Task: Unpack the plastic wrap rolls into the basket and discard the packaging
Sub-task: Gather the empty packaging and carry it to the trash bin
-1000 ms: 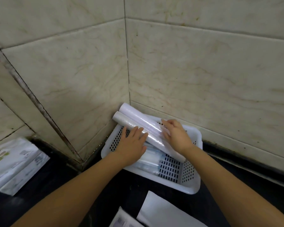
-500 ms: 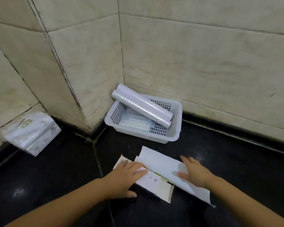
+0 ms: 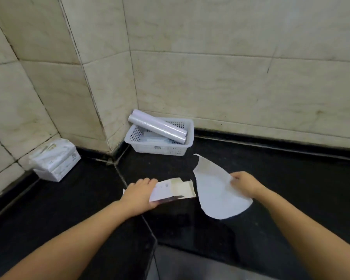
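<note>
Two plastic wrap rolls [image 3: 158, 126] lie side by side across the white perforated basket [image 3: 170, 150] in the wall corner, their far ends sticking out over its left rim. My left hand [image 3: 138, 194] grips a flattened white cardboard package [image 3: 173, 189] lifted off the black counter. My right hand [image 3: 243, 183] holds the edge of a curved white paper sheet [image 3: 216, 193], also raised. Both hands are well in front of the basket.
A wrapped pack of tissues [image 3: 55, 159] sits on the counter at the left against the tiled wall. The black counter [image 3: 291, 178] runs along both walls; its front edge drops off near the bottom centre.
My hands left the rolls in the basket, pulled back to the packaging on the counter, and have now picked it up, the left taking the cardboard and the right the paper sheet.
</note>
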Demonstrator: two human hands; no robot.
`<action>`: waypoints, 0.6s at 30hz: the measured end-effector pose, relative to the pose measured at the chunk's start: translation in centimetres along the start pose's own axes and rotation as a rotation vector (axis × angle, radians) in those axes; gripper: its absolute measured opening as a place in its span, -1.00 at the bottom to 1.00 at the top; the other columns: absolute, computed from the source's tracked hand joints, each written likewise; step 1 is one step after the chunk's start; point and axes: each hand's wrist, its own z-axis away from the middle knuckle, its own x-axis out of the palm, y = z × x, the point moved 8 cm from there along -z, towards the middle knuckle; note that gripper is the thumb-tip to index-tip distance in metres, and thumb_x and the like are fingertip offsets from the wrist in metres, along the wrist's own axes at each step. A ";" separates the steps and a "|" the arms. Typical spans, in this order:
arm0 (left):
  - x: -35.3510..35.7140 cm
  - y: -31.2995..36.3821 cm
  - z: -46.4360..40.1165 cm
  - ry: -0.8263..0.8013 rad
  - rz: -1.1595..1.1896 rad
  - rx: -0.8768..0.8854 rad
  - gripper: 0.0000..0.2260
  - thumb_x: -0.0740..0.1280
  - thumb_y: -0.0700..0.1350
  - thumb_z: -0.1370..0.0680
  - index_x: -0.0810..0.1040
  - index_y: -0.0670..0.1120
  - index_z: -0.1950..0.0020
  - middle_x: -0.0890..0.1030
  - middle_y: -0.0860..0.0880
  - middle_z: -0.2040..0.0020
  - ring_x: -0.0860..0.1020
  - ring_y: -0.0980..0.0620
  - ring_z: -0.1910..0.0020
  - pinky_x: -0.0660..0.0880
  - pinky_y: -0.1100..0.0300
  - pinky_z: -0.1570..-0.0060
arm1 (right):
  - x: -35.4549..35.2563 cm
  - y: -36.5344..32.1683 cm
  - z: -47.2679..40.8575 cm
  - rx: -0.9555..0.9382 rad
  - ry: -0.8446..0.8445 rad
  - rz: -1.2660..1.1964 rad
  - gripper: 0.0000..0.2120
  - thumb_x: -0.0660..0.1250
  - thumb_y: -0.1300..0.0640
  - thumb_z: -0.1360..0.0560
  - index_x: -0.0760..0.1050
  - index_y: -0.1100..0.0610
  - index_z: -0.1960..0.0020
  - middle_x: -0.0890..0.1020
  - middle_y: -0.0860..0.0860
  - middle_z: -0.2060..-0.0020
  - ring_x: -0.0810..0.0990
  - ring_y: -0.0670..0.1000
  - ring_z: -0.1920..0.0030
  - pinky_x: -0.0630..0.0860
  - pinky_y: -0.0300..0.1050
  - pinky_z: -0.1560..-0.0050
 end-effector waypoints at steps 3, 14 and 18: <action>-3.0 4.0 0.5 0.001 0.127 0.006 -0.37 0.17 0.43 -0.33 0.36 0.01 -0.19 0.49 -0.01 -0.11 0.48 -0.06 -0.08 0.48 -0.01 -0.02 | -4.4 3.8 5.8 0.046 0.159 -0.290 -0.62 0.08 0.37 -0.42 0.66 0.14 0.14 0.62 0.17 0.44 0.54 0.07 0.51 0.38 -0.23 0.53; -2.7 33.0 3.9 -0.100 0.282 0.334 -0.53 0.39 0.14 -0.41 0.34 -0.07 -0.18 0.51 -0.02 -0.01 0.54 0.05 0.15 0.54 0.14 0.22 | -12.1 27.1 33.8 0.443 0.747 -0.732 -0.53 -0.03 0.38 -0.47 0.53 0.14 -0.19 0.65 0.15 0.18 0.64 0.01 0.54 0.48 -0.26 0.61; 0.9 45.8 10.2 -0.212 0.291 0.504 -0.55 0.37 0.13 -0.42 0.34 -0.09 -0.14 0.54 -0.06 -0.03 0.55 -0.04 0.09 0.57 0.01 0.08 | -11.2 36.1 48.1 0.613 0.867 -0.802 -0.52 -0.03 0.41 -0.47 0.52 0.16 -0.21 0.61 0.22 0.16 0.59 -0.03 0.63 0.42 -0.34 0.66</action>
